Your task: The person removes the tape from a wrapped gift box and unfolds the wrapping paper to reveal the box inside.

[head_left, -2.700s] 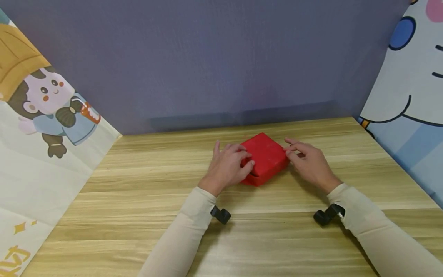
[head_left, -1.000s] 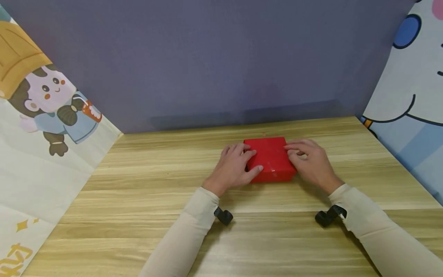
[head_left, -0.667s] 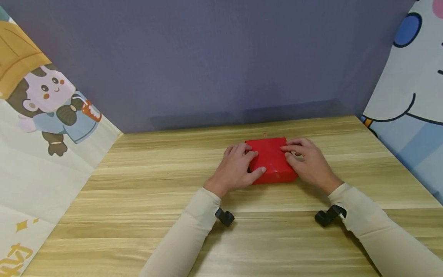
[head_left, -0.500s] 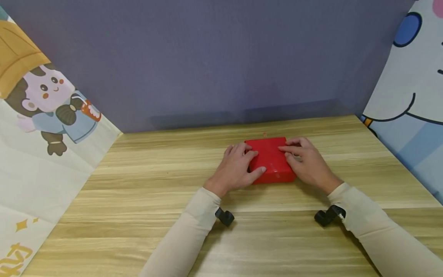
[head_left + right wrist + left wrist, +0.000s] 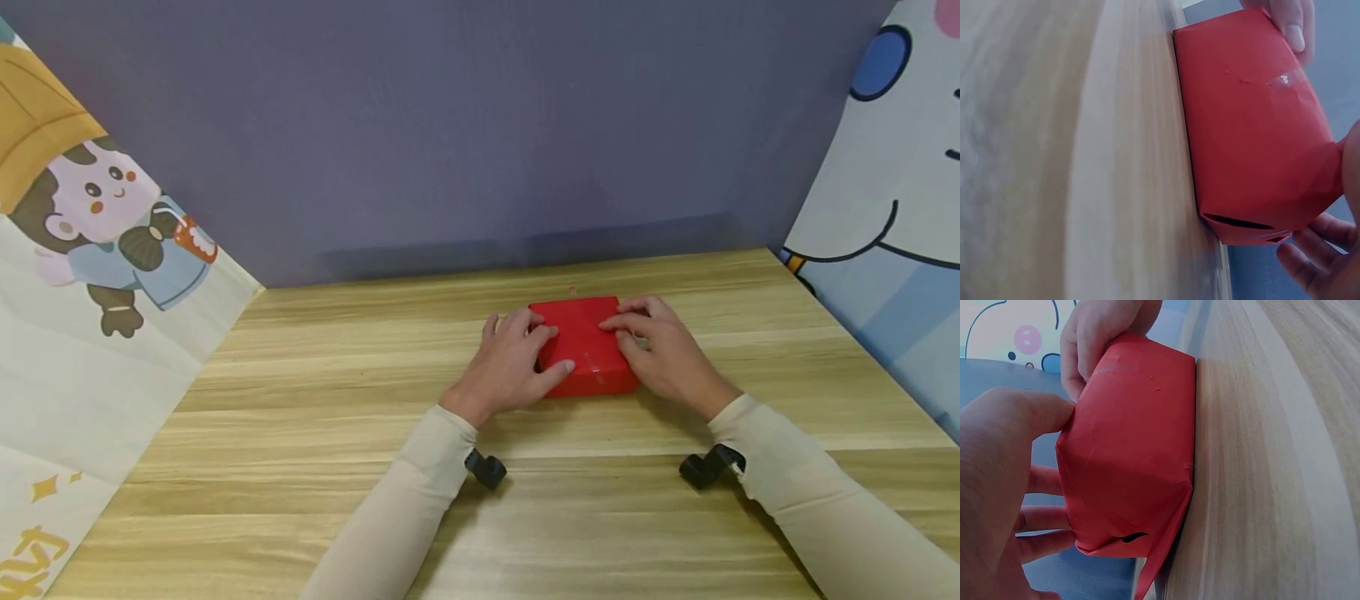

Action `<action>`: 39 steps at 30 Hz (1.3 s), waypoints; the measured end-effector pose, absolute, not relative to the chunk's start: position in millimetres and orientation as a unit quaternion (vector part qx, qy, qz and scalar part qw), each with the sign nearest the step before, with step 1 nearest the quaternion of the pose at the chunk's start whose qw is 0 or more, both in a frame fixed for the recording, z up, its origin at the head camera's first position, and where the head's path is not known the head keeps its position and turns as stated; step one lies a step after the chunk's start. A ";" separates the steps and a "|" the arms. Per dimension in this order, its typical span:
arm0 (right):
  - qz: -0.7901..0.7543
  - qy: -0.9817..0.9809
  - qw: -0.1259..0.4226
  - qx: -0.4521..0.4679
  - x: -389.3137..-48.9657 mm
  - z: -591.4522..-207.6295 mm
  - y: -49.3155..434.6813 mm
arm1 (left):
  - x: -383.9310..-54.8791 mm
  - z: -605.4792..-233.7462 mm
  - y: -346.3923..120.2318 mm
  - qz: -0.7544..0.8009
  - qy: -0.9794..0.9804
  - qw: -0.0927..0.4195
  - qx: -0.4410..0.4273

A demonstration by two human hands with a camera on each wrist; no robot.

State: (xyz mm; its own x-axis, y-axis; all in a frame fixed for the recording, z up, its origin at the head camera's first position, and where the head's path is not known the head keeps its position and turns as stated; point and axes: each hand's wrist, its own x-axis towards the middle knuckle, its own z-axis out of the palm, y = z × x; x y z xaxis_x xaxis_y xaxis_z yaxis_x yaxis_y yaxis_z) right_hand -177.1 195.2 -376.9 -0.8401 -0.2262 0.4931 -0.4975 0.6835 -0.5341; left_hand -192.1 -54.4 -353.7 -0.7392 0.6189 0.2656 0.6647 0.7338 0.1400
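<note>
A box wrapped in red paper lies flat on the table, one side facing me. Its left end has a pointed loose flap and a dark slit, seen in the left wrist view. Gaps also show between the folds at its right end. My left hand holds the left end, with its thumb on the near top edge and fingers over the left top edge. With thumb and forefinger, my right hand pinches the paper along the right top edge. Its other fingers lie behind them, close to the box.
The wood-grain table reaches back to a grey-blue wall panel. Cartoon-printed panels stand at the left and right. A tiny reddish bit shows just behind the box. Black wrist cameras sit on both sleeves.
The box has turned from a corner facing me to a side facing me, both hands staying on it. Lately the right forefinger has slid slightly left over the top.
</note>
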 end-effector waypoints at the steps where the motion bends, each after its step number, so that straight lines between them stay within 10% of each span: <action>1: 0.342 -0.895 0.200 0.204 -177.1 -376.8 195.0 | -192.0 -353.6 -54.5 -0.114 -0.926 0.100 -0.346; 39: 0.346 -0.897 0.195 0.196 -177.9 -377.8 195.6 | -193.2 -356.5 -56.5 -0.121 -0.920 0.108 -0.357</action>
